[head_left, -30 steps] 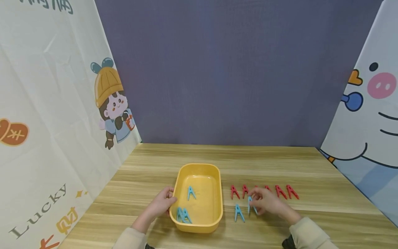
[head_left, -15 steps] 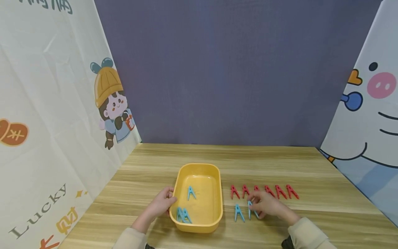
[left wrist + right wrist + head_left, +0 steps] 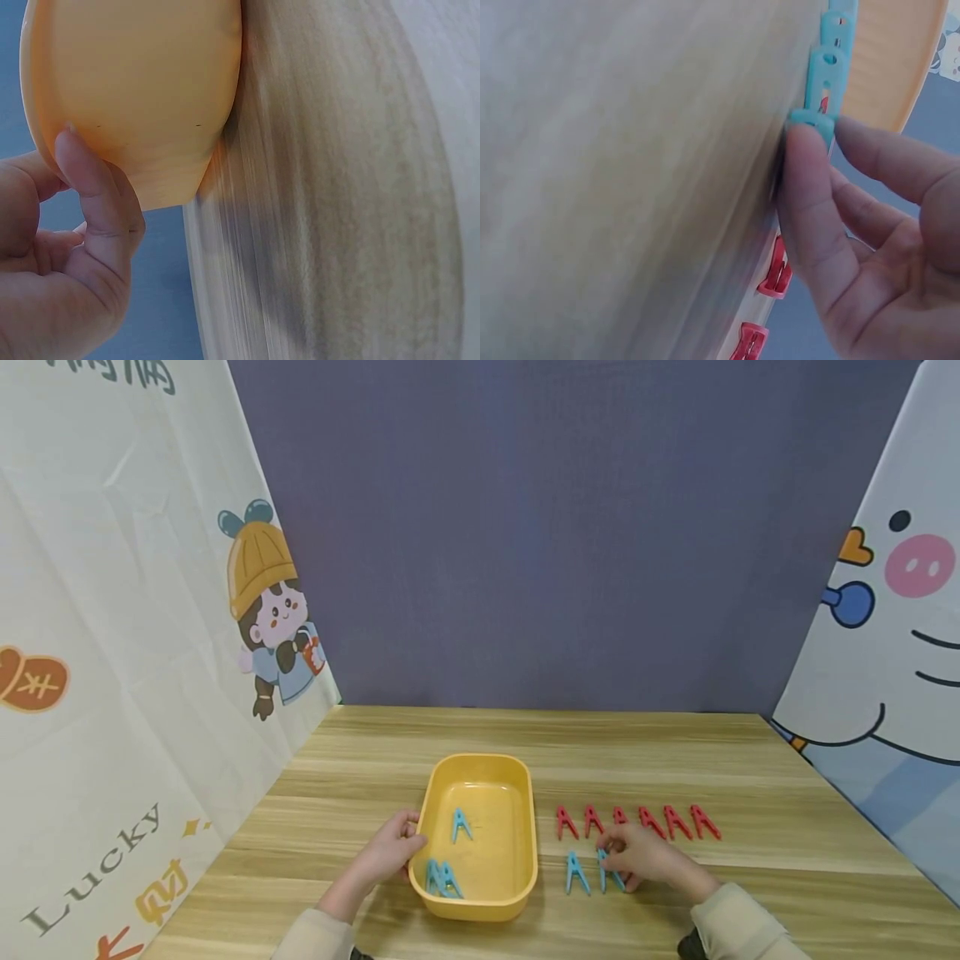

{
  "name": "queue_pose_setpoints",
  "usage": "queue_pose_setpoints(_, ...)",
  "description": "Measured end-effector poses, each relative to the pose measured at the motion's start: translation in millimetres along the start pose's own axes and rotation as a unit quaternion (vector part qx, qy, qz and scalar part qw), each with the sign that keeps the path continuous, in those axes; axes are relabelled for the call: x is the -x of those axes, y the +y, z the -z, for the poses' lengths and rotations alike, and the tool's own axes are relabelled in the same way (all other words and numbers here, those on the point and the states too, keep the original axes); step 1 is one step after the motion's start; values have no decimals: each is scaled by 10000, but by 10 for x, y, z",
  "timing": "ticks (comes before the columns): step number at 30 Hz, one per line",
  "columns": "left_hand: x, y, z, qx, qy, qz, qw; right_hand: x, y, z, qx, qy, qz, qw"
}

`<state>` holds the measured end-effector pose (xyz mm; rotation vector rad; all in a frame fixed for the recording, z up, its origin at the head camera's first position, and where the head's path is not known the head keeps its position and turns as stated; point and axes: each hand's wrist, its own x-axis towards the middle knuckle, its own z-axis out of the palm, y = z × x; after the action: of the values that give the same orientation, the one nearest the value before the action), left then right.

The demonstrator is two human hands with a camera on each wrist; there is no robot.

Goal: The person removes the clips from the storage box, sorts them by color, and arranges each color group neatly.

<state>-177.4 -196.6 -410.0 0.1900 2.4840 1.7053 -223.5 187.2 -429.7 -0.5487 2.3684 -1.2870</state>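
A yellow plastic basin stands on the table with several blue clothespins lying in it. Its left rim is pinched between thumb and fingers of my left hand, as the left wrist view also shows. To the right of the basin, my right hand pinches a blue clothespin low at the table top, partly covered by the fingers. Just left of it another blue clothespin stands on its own. Behind them runs a row of red clothespins; the hand covers parts of some.
The wood-grain table ends at a dark blue backdrop. Printed white cloths hang at the left and right sides. Red clothespins stand close by the right hand in the right wrist view.
My right hand has lowered the blue clothespin slightly toward me, in line with the other blue one. More of the red row shows now. My left hand and the basin have not moved.
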Motion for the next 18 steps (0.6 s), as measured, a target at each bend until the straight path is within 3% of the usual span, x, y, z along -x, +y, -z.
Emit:
queue_pose_setpoints(10, 4, 1, -4, -26, 18, -28, 10000, 21, -12, 57, 40, 86, -131, 9999)
queue_pose_setpoints(18, 10, 11, -2, -26, 21, 15, 10000, 10, -155, 127, -114, 24, 277, 9995)
